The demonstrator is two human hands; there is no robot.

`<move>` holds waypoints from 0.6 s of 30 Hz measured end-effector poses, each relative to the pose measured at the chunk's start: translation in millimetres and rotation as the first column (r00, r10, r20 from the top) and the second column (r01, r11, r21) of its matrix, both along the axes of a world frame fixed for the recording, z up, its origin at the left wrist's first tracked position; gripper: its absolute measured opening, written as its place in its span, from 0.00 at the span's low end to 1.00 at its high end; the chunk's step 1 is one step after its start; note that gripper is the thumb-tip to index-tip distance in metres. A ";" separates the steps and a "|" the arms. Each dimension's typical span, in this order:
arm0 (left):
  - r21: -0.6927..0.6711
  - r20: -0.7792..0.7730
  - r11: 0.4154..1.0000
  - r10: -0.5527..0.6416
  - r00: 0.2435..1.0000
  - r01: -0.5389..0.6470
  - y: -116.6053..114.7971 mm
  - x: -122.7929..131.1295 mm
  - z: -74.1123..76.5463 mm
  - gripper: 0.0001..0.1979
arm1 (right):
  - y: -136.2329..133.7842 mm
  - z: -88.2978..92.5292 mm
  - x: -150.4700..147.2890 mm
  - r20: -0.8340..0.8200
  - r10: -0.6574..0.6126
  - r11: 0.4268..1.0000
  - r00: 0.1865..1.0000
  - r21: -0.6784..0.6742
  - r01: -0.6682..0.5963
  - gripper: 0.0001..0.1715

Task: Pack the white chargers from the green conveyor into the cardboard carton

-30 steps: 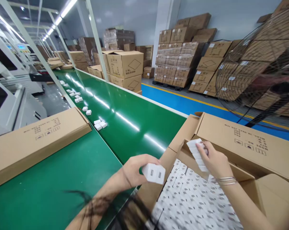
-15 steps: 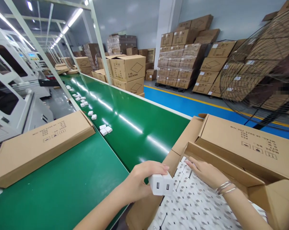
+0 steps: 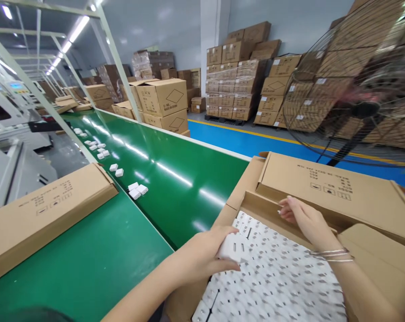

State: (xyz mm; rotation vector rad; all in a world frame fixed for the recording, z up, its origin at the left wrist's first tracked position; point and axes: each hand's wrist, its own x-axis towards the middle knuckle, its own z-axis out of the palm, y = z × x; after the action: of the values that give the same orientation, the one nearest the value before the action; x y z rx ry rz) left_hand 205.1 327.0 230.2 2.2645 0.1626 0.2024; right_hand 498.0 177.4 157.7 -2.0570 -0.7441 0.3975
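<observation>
My left hand point(image 3: 202, 252) is closed around a pair of white USB chargers point(image 3: 232, 248) held side by side, their port ends facing me. It hovers over the left edge of an open cardboard box point(image 3: 256, 203). Inside, white chargers point(image 3: 272, 268) stand in tight rows, with a narrow gap near the far left corner. My right hand point(image 3: 304, 219) is raised above the far side of the box, close to its inner wall. Its fingers are loosely bent and a little apart, with nothing visible in them.
Loose white chargers point(image 3: 138, 191) lie in small groups along the left side of the green conveyor belt point(image 3: 175, 188). A closed carton point(image 3: 48, 210) rests on the green table at left, another point(image 3: 326, 183) behind the open box. A fan point(image 3: 360, 107) stands at right; stacked cartons point(image 3: 232, 85) fill the background.
My right hand has lifted off the chargers at the box's far corner and moved right. My left hand has turned the held chargers slightly. The view has swung right.
</observation>
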 end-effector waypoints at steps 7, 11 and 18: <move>0.295 -0.389 0.911 -0.160 0.907 0.287 -16.7 113.1 11.5 0.33 | -75.3 -14.1 0.3 -0.337 -0.218 0.875 0.916 0.349 0.337 0.21; 0.387 -0.511 0.848 -0.128 0.850 0.361 -41.4 179.3 9.8 0.27 | -92.4 -25.7 -2.1 -0.500 -0.212 0.735 0.840 0.485 0.474 0.17; 0.445 -0.553 0.782 -0.143 0.821 0.436 -88.2 247.9 -12.3 0.17 | -97.4 -26.4 4.7 -0.642 -0.008 0.588 0.767 0.617 0.523 0.21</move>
State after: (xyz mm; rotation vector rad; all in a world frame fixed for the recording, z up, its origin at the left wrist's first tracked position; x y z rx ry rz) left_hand 452.9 238.8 218.0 2.8484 -0.0067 -0.5958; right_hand 502.7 80.0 131.4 -1.0692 -0.1147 0.3957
